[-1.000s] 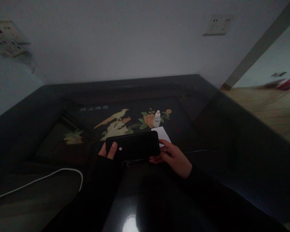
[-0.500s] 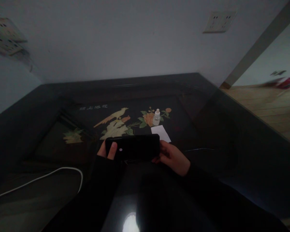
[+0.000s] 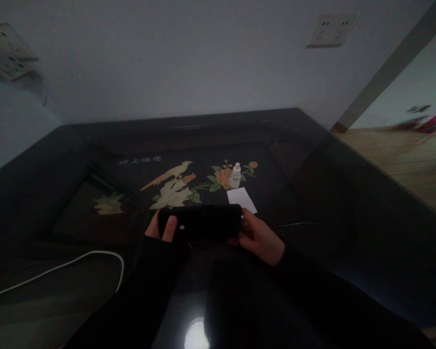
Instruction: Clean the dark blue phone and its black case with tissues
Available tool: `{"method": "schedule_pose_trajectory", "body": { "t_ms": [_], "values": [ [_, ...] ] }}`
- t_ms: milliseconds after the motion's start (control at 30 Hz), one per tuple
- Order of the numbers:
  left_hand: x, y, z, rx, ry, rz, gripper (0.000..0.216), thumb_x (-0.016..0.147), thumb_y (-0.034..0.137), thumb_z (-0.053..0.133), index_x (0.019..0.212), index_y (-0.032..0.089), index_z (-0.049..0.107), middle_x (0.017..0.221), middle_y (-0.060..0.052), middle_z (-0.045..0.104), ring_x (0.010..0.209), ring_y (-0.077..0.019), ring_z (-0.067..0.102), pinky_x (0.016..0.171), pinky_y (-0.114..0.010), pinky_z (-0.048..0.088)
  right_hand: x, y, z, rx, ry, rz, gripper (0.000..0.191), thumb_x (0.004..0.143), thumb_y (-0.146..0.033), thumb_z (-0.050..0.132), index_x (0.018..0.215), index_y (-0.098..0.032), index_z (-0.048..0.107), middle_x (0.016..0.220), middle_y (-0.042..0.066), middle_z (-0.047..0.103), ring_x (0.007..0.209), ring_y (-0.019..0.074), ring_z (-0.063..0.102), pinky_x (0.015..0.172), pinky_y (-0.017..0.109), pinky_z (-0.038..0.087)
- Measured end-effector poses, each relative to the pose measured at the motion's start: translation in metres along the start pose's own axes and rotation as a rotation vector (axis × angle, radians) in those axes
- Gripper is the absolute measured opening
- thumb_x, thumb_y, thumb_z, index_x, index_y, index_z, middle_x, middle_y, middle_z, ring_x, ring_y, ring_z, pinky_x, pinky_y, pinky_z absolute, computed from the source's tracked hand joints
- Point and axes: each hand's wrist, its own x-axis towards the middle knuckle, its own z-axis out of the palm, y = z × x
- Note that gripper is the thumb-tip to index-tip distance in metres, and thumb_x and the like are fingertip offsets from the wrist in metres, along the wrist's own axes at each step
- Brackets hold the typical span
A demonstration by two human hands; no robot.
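Observation:
A black smartphone (image 3: pixel 207 223) is held sideways between both hands, above the dark glossy table (image 3: pixel 330 194). Its face is dark apart from a small round white mark, probably a fingerprint icon, near the left end. My left hand (image 3: pixel 162 227) grips that end, thumb resting on the face beside the mark; its other fingers are mostly hidden behind. My right hand (image 3: pixel 259 237) closes around the right end, fingertips partly in shadow. Just beyond the right end lies a white sheet of paper (image 3: pixel 241 198). Behind it a small clear dropper bottle (image 3: pixel 236 176) with a white top stands upright.
Bird and flower pictures (image 3: pixel 174 189) decorate the tabletop. A white cable (image 3: pixel 72 261) curves across the near left. The wall (image 3: pixel 189 58) rises behind the table, with sockets (image 3: pixel 332 30) at right and more sockets (image 3: pixel 9 51) at left. Wooden floor (image 3: pixel 403 160) shows beyond the right edge.
The view has shifted very slightly. Both hands keep their hold on the smartphone, which sits almost in the same place; the bottle and paper have not moved.

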Motion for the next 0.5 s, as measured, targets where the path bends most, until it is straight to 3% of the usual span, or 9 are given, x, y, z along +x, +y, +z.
{"method": "schedule_pose_trajectory", "body": {
  "t_ms": [100,400,500],
  "values": [
    [-0.001,-0.001,0.000,-0.015,-0.005,0.009,0.040,0.067,0.051,0.056,0.085,0.015,0.058,0.073,-0.002,0.058,0.071,-0.0119,0.053,0.067,-0.020,0.040,0.000,0.001,0.000,-0.046,0.014,-0.005,0.029,0.070,-0.011,0.048,0.096,-0.018,0.037,0.074,0.001,0.060,0.068,0.0149,0.062,0.060,0.026,0.046],
    [-0.003,0.007,-0.002,-0.065,0.021,-0.155,0.036,0.065,0.045,0.062,0.090,0.019,0.063,0.087,-0.002,0.064,0.086,-0.0164,0.057,0.078,-0.024,0.041,-0.004,-0.007,0.004,-0.278,0.081,-0.006,0.027,0.068,-0.008,0.048,0.089,-0.020,0.036,0.071,0.000,0.057,0.058,0.0122,0.056,0.052,0.021,0.039],
    [0.002,0.006,-0.002,-0.111,-0.005,-0.217,0.040,0.063,0.048,0.063,0.091,0.020,0.064,0.084,-0.003,0.064,0.083,-0.0171,0.058,0.075,-0.025,0.043,-0.005,-0.010,0.005,-0.286,0.075,0.008,0.026,0.068,-0.011,0.049,0.088,-0.020,0.035,0.070,-0.001,0.055,0.056,0.0118,0.055,0.049,0.021,0.038]
  ]
}}
